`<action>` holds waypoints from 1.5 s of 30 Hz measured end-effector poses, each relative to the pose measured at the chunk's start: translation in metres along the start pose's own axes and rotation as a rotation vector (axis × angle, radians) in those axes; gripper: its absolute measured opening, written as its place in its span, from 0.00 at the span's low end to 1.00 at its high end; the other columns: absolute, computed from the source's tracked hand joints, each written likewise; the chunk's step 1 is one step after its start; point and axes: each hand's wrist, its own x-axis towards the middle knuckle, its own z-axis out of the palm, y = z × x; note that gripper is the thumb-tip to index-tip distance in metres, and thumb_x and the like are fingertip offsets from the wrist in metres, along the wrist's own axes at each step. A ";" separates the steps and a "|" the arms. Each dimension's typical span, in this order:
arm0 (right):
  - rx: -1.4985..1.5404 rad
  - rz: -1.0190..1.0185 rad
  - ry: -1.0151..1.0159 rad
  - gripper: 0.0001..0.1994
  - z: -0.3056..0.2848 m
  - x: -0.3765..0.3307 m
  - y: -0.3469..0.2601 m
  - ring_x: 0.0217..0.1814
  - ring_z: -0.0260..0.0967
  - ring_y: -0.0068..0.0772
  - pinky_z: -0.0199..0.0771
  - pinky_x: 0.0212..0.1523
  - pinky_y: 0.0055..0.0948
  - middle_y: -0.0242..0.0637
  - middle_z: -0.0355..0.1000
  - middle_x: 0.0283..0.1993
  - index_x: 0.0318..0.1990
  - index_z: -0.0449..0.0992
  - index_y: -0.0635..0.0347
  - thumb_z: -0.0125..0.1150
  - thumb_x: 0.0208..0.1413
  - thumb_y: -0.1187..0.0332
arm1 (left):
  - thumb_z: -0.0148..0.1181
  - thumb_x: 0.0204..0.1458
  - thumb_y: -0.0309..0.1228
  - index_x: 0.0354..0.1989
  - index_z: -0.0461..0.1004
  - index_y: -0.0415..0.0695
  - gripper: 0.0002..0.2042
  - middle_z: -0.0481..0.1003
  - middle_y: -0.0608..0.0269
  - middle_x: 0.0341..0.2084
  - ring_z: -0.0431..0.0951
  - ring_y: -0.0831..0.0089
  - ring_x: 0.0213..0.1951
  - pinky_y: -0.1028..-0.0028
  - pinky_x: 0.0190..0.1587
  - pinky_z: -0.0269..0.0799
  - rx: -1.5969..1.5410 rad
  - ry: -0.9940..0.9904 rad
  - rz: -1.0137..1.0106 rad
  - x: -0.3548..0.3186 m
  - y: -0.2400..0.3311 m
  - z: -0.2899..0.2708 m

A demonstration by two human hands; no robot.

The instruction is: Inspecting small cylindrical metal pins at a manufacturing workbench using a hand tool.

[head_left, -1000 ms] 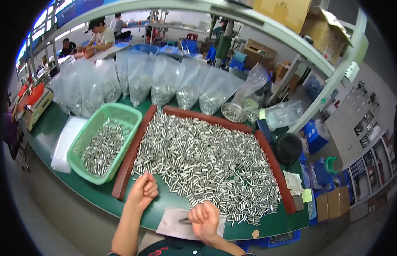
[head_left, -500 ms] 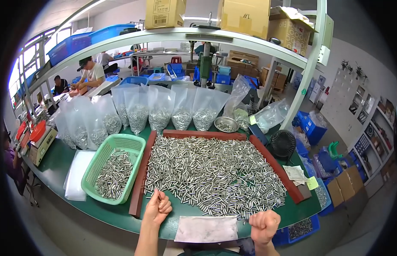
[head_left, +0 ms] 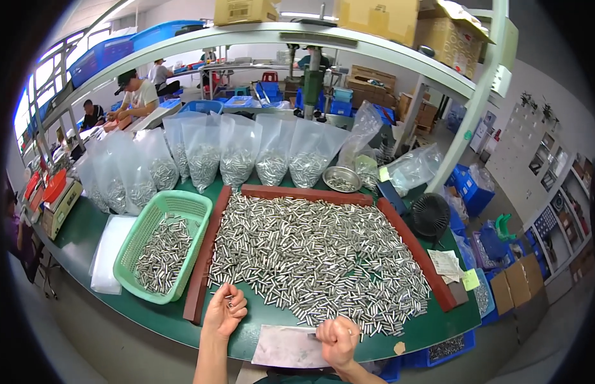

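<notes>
A big heap of small silver metal cylinders (head_left: 317, 256) covers the green table inside a brown wooden frame (head_left: 205, 256). My left hand (head_left: 224, 312) rests at the heap's near left corner, fingers curled around a few cylinders. My right hand (head_left: 336, 336) is closed on a small thin tool at the near edge of the heap, its tip over a pale flat sheet (head_left: 288, 346) lying on the table edge between my hands.
A green basket (head_left: 185, 205) with more cylinders stands left of the frame, beside a white bag stack (head_left: 109, 256). Clear bags of cylinders (head_left: 240, 157) line the back, with a metal bowl (head_left: 341, 179). A black fan (head_left: 430, 217) sits right. Other people work at far left.
The view has tilted up and back. My right hand slid left from the table's right corner to the sheet. My left hand stayed at the heap's near left corner.
</notes>
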 end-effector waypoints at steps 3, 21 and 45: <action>-0.094 -0.051 -0.014 0.16 0.006 0.008 -0.001 0.10 0.36 0.19 0.40 0.13 0.23 0.28 0.44 0.08 0.12 0.50 0.57 0.40 0.49 0.72 | 0.42 0.54 0.40 0.22 0.64 0.44 0.15 0.54 0.69 0.12 0.50 0.82 0.13 0.83 0.15 0.46 -0.070 0.059 0.040 -0.006 0.003 0.003; -0.499 -0.556 -0.083 0.14 0.004 0.027 0.028 0.11 0.37 0.16 0.40 0.11 0.20 0.28 0.46 0.10 0.13 0.50 0.57 0.38 0.49 0.74 | 0.45 0.50 0.24 0.24 0.67 0.34 0.07 0.68 0.53 0.18 0.69 0.61 0.19 0.69 0.22 0.63 1.674 0.443 1.588 -0.047 0.069 0.075; -0.420 -0.449 -0.006 0.14 0.003 0.022 0.016 0.10 0.38 0.17 0.41 0.12 0.21 0.26 0.46 0.09 0.14 0.49 0.56 0.39 0.50 0.72 | 0.55 0.38 0.21 0.30 0.70 0.40 0.08 0.69 0.58 0.28 0.69 0.63 0.33 0.69 0.33 0.65 1.984 0.097 1.032 0.002 0.008 0.053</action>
